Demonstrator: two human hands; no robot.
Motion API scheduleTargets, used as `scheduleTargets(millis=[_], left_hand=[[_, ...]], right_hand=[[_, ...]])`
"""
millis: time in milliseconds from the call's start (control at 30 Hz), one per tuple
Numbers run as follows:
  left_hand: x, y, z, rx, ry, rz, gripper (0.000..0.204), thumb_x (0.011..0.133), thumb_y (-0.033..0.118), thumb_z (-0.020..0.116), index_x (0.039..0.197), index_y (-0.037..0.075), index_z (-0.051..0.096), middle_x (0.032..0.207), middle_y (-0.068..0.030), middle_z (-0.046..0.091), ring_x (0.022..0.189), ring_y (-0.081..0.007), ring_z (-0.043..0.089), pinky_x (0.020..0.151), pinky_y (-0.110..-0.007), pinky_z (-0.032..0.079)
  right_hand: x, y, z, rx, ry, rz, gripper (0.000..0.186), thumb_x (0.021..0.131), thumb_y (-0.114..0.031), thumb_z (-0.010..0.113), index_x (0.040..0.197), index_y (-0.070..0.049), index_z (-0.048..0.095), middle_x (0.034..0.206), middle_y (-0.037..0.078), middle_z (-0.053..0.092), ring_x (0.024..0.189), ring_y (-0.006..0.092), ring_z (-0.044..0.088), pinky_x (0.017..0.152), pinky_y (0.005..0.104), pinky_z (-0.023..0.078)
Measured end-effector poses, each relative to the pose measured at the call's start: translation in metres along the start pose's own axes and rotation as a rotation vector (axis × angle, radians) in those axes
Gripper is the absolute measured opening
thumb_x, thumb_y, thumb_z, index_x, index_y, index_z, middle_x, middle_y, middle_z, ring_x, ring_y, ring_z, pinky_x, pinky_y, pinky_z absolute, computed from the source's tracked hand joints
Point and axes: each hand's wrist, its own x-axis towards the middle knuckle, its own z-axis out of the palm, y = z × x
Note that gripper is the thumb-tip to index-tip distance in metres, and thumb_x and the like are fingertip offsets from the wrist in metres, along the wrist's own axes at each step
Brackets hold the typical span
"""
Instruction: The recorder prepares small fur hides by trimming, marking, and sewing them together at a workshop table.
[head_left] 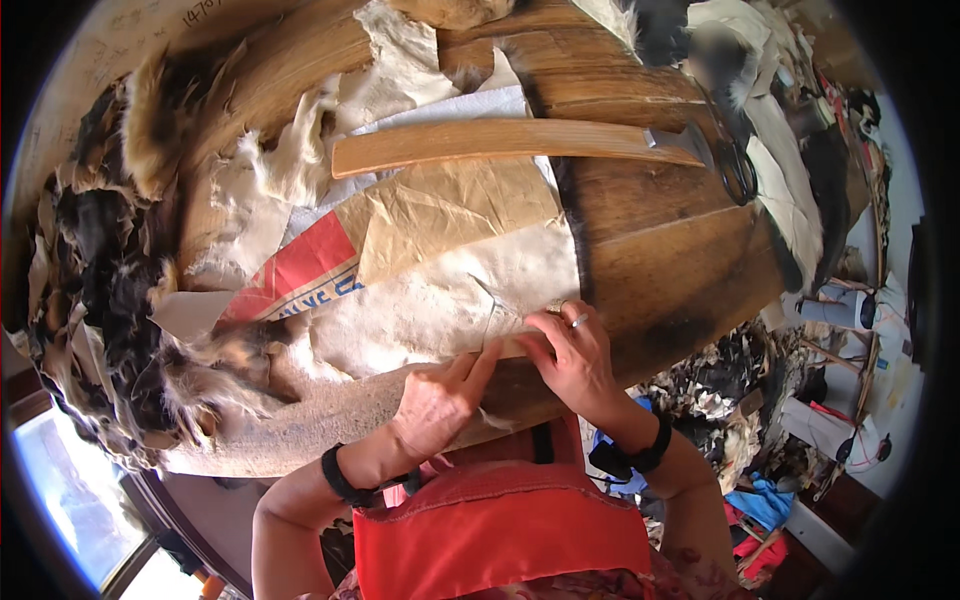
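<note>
A pale piece of hide [410,305], skin side up with dark fur at its right edge, lies on the curved wooden work surface [660,255]. At its near edge, my left hand [440,400] has its fingers pressed together on the hide. Close beside it, my right hand [575,360], with a ring on one finger, pinches the same edge. The fingertips of both hands nearly meet; what lies beneath them is partly hidden. Beyond my hands, a brown paper sheet [450,205] with a red corner covers part of the hide.
Across the paper lies a tool with a long flat wooden handle [480,140] and a metal head. Black-handled scissors [739,175] sit to its right. Fur scraps [100,250] pile up at left, and pale hides [785,190] hang at right. More scraps [720,385] heap below the surface.
</note>
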Motion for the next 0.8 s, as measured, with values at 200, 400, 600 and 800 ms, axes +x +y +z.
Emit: scheduleTargets(millis=[200,400,600,800], left_hand=[[0.019,-0.009,-0.020,-0.215,0.215,-0.212,0.017,0.087,0.005,0.068,0.104,0.003,0.067,0.081,-0.0122,0.064,0.063,-0.0245,0.067,0.055,-0.036,0.053],[0.044,-0.012,-0.019,-0.567,0.134,-0.367,0.015,0.090,0.003,0.066,0.105,0.001,0.066,0.071,-0.0108,0.063,0.059,-0.0186,0.065,0.053,-0.035,0.050],[0.037,-0.016,-0.029,-0.857,-0.085,-0.717,0.014,0.096,0.004,0.058,0.105,-0.003,0.066,0.067,-0.0060,0.063,0.052,-0.0092,0.059,0.045,-0.026,0.046],[0.038,-0.013,-0.022,-0.881,-0.108,-0.754,0.019,0.099,0.010,0.058,0.110,-0.003,0.065,0.069,-0.0057,0.064,0.049,-0.0088,0.058,0.042,-0.024,0.045]], right_hand=[[-0.009,0.004,0.004,-0.010,0.054,0.024,0.033,0.077,-0.010,0.082,0.105,-0.011,0.064,0.094,0.010,0.056,0.088,0.0324,0.058,0.074,0.0436,0.048],[-0.009,0.022,-0.021,-0.041,0.145,0.075,0.031,0.085,-0.007,0.074,0.114,-0.009,0.064,0.110,0.014,0.062,0.097,0.0344,0.061,0.081,0.0450,0.050],[-0.011,0.155,-0.113,-0.428,0.430,0.455,0.028,0.093,-0.004,0.057,0.121,-0.005,0.062,0.110,0.019,0.065,0.092,0.0357,0.064,0.083,0.0429,0.052],[-0.002,0.275,-0.155,-0.547,0.424,0.238,0.034,0.097,-0.008,0.057,0.130,-0.003,0.059,0.115,0.019,0.067,0.104,0.0349,0.066,0.091,0.0431,0.053]])
